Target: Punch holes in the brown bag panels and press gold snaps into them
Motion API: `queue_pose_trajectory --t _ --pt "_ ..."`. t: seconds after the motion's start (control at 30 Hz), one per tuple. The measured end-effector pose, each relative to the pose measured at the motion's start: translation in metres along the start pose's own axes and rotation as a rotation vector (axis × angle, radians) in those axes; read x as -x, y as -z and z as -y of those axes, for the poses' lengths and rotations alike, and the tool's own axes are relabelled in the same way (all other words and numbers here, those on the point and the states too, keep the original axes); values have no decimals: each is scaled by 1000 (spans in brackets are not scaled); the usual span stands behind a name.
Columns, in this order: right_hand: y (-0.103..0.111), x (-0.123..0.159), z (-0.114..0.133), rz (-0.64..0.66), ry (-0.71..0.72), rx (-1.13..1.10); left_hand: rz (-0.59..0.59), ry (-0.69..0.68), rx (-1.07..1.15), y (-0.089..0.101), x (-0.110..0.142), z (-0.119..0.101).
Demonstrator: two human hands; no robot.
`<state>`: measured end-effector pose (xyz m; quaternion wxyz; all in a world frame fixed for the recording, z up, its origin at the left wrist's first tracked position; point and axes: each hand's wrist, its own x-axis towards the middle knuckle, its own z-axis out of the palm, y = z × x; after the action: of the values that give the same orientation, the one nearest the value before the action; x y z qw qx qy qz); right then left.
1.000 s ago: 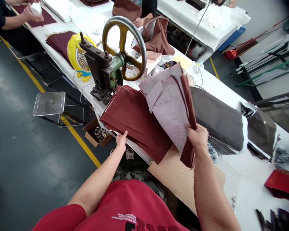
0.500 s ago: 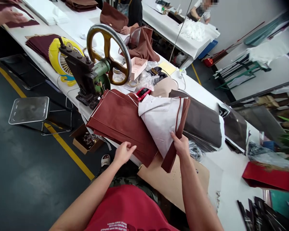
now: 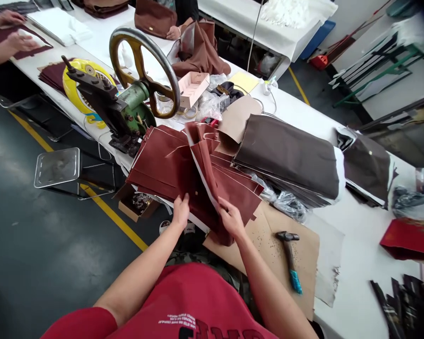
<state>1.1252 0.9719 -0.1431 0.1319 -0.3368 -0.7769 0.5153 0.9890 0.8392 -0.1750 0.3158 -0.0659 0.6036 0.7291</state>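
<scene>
A reddish-brown panel of leather-like sheet (image 3: 205,172), pale on its inner side, stands partly folded up between my two hands. My right hand (image 3: 232,219) is closed on its raised fold, where a strip of the pale backing shows. My left hand (image 3: 181,213) pinches the panel's near left edge, thumb on top. Beneath the panel and to its left lies a stack of similar reddish-brown pieces (image 3: 151,155) on the table. More of these pieces fan out to the right, under the right hand. The lower fingers of both hands are hidden.
A green hand press (image 3: 132,103) with a big handwheel stands at the stack's left. A hammer (image 3: 289,259) lies on brown board (image 3: 265,235) at right, below a dark brown stack (image 3: 286,155). Co-workers' hands (image 3: 21,41) show at the far table. A stool (image 3: 57,167) stands left.
The panel has swung left over the stack, its pale side turning mostly out of view. My left hand, free before, now grips its edge. The hammer has come into sight.
</scene>
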Motion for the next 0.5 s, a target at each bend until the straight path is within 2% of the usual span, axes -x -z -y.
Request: queue_pose_trajectory --t 0.13,0.23,0.3,0.4,0.43,0.5 --pt "19 -11 1 -50 -33 -8 -77 155 89 30 -10 20" --pt "17 -10 5 -55 -29 3 -83 206 140 35 -13 22" --pt "2 -4 7 -19 28 72 -72 205 163 26 -11 19" --pt "-30 6 8 95 166 335 -60 159 172 1 -5 13" --pt "-38 6 7 113 173 426 -59 141 167 -7 -3 12" --pt "-43 1 4 94 101 510 -57 116 147 -16 3 11"
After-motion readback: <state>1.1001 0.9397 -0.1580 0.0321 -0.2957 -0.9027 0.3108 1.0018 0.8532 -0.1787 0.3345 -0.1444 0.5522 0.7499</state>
